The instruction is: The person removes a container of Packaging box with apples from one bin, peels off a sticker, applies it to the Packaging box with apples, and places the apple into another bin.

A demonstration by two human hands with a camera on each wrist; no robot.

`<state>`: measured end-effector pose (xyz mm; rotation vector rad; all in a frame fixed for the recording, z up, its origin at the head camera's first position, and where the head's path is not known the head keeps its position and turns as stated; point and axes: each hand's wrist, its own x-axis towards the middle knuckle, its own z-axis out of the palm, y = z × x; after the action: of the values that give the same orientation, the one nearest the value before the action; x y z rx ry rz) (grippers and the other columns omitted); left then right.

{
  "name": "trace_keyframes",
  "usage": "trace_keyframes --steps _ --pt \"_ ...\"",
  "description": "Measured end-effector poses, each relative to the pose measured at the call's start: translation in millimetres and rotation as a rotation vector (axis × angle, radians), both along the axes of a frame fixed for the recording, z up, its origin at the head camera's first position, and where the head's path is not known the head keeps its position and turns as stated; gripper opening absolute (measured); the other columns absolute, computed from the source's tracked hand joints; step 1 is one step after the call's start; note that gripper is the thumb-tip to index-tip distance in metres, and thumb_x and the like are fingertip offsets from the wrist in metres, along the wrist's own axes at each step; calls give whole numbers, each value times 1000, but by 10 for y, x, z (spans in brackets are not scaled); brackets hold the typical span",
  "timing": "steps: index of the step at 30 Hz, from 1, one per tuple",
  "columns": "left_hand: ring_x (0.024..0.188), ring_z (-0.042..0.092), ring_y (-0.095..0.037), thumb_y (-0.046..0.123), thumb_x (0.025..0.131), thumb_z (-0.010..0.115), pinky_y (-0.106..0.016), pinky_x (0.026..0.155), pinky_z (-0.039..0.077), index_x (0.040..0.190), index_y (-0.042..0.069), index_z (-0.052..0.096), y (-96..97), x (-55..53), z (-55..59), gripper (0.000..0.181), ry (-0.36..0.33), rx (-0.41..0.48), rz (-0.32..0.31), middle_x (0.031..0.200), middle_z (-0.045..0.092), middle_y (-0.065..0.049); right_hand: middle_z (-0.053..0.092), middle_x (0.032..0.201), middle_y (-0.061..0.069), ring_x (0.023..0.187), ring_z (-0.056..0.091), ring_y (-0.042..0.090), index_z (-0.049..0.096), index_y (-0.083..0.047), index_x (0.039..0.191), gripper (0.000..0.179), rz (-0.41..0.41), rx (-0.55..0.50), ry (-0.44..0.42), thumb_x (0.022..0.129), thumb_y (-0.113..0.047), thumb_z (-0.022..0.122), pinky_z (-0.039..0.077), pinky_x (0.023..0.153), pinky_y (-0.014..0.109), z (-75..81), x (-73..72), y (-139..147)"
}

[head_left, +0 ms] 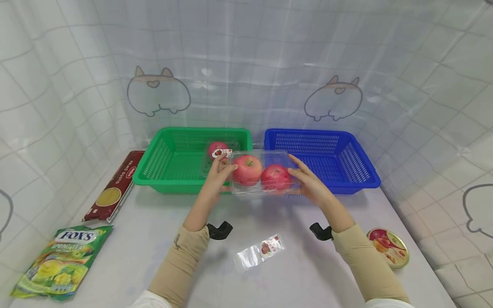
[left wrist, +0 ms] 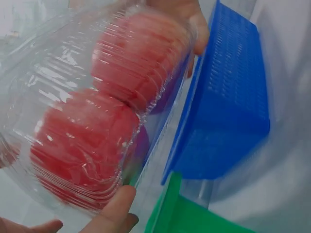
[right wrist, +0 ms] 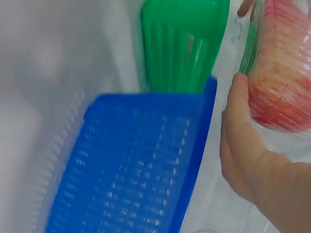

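Note:
A clear plastic box (head_left: 275, 157) with two red apples (head_left: 247, 170) inside is held up between both hands, in front of the two baskets. My left hand (head_left: 216, 177) grips its left end, and my right hand (head_left: 311, 182) grips the right end. Seen close in the left wrist view, the ribbed clear plastic (left wrist: 53, 73) covers the apples, with left fingers (left wrist: 116, 206) at the lower edge. In the right wrist view the right hand (right wrist: 255, 150) lies along the box's side. Behind the left fingers, a second clear box with an apple (head_left: 218, 148) sits in the green basket (head_left: 169, 182).
At the back right stands a blue basket (head_left: 343, 187). A clear strip with an apple label (head_left: 259, 252) lies on the white table (head_left: 154, 256). A dark red packet (head_left: 115, 188) and a green FOX'S bag (head_left: 59, 263) are at left, a round tin (head_left: 394, 248) at right.

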<state>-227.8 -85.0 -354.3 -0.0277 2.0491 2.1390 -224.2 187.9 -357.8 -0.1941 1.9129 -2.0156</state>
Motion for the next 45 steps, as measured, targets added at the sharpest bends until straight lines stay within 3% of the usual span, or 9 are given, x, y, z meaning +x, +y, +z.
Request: trace_keyframes --steps 2,7,15,22,29,34,40,45 --pt "121 41 -32 30 90 55 -51 81 47 143 20 25 -43 33 -9 62 11 -16 7 144 30 -10 23 141 21 127 33 36 10 -26 149 63 -18 5 -3 97 -23 45 34 97 59 -26 62 -35" --pt "123 41 -29 29 92 54 -54 82 46 139 16 32 -99 117 -40 54 48 -63 21 141 36 -10 20 144 21 130 28 39 11 -26 149 64 -54 12 -3 96 -22 47 33 97 60 -74 192 -106" --pt "129 35 -34 25 94 51 -60 89 40 142 13 27 -173 316 -110 55 53 -67 -15 143 33 -18 22 143 20 126 34 39 13 -27 148 65 -69 33 2 94 -23 50 41 94 52 -116 416 -158" --pt "134 24 -40 14 90 55 -51 97 38 148 12 10 -248 545 -185 74 -21 -8 -170 151 11 -22 23 142 21 122 38 40 15 -25 147 64 -62 39 -23 94 -19 50 48 87 42 -215 592 -155" --pt "136 13 -44 12 82 61 -54 104 27 149 9 0 -316 702 -342 90 2 -63 -269 151 6 -25 17 145 23 125 31 41 14 -22 148 68 -32 -15 -71 90 -16 50 43 91 47 -334 703 -133" --pt "136 13 -42 11 81 61 -53 104 27 149 8 -3 -324 713 -516 93 -2 -81 -299 152 5 -23 15 145 22 125 29 40 14 -21 147 72 -20 -36 -92 86 -12 52 40 93 49 -447 741 -127" --pt "139 8 -37 9 79 62 -51 107 21 148 6 -6 -287 629 -674 96 2 -107 -319 153 2 -19 13 145 21 128 23 38 14 -21 147 72 -50 -83 -126 86 -6 49 29 100 56 -585 697 -141" --pt "139 4 -35 5 79 59 -49 109 17 146 2 -9 -257 545 -765 96 -11 -108 -319 153 -2 -21 15 144 22 122 32 33 14 -19 148 73 -79 -112 -144 86 -3 48 37 96 42 -680 630 -166"
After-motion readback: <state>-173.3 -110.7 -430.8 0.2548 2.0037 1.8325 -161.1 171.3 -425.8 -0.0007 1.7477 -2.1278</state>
